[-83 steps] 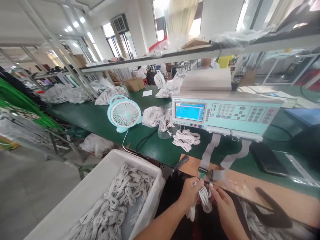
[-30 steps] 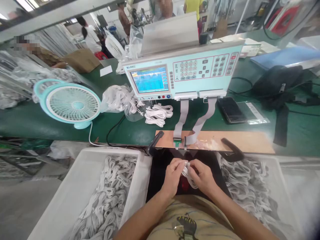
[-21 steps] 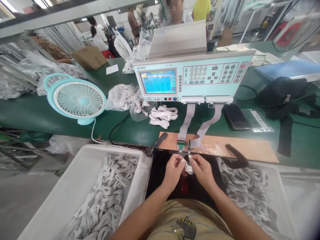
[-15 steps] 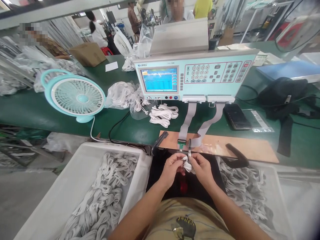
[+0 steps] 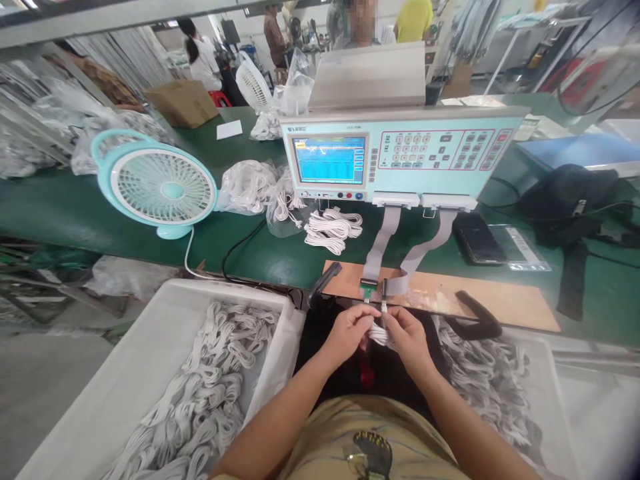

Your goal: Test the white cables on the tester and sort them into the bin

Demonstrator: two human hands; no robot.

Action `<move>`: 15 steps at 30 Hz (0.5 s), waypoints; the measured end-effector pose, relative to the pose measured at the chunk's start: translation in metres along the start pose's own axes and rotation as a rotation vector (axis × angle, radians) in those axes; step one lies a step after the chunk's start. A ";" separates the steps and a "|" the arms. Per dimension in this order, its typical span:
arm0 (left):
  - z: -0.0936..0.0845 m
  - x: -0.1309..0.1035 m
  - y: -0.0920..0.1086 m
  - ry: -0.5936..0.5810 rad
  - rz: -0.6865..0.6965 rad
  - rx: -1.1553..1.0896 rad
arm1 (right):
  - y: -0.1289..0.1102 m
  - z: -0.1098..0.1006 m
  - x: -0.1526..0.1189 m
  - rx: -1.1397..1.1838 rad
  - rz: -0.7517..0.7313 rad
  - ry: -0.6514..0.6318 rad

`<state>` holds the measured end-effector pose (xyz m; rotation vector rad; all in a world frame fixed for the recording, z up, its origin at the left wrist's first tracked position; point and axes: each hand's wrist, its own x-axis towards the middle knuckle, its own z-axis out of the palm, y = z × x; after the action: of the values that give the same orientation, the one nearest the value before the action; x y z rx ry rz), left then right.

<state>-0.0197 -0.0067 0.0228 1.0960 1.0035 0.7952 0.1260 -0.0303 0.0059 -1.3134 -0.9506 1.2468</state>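
A coiled white cable (image 5: 380, 336) sits between my two hands, just below the board's front edge. Closed around its left side is my left hand (image 5: 350, 331), thumb and fingers pinched together. My right hand (image 5: 407, 335) pinches the cable's right side, close to a plug end under the right test connector (image 5: 385, 289). The left test connector, on a small green circuit board (image 5: 369, 291), lies just above my left fingertips. Both connectors hang on grey ribbon cables (image 5: 383, 243) from the tester (image 5: 405, 157). Whether the plug ends sit fully in the sockets is too small to tell.
White bins of coiled cables stand at left (image 5: 293, 327) and right (image 5: 553, 373). On the green table are a turquoise fan (image 5: 173, 190), a cable bundle (image 5: 334, 230), a phone (image 5: 479, 239) and a black bag (image 5: 565, 200). A wooden board (image 5: 500, 303) lies along the front edge. People are behind.
The camera view has shifted slightly, so the scene sits a little further right. Both hands stay at the connectors, still gripping the cable, with a slight change in finger position.
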 end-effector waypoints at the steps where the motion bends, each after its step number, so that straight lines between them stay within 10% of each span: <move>1: -0.003 -0.001 0.000 -0.060 -0.068 -0.111 | -0.001 0.001 0.000 0.046 0.045 -0.004; 6: -0.014 -0.005 0.004 -0.217 -0.133 -0.385 | -0.004 0.004 0.003 0.275 0.230 -0.011; 15: -0.005 0.007 -0.011 0.070 0.083 0.179 | 0.000 0.004 0.005 0.335 0.257 0.012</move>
<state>-0.0218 -0.0016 0.0098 1.2772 1.1107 0.8269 0.1230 -0.0249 0.0059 -1.1972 -0.5433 1.5181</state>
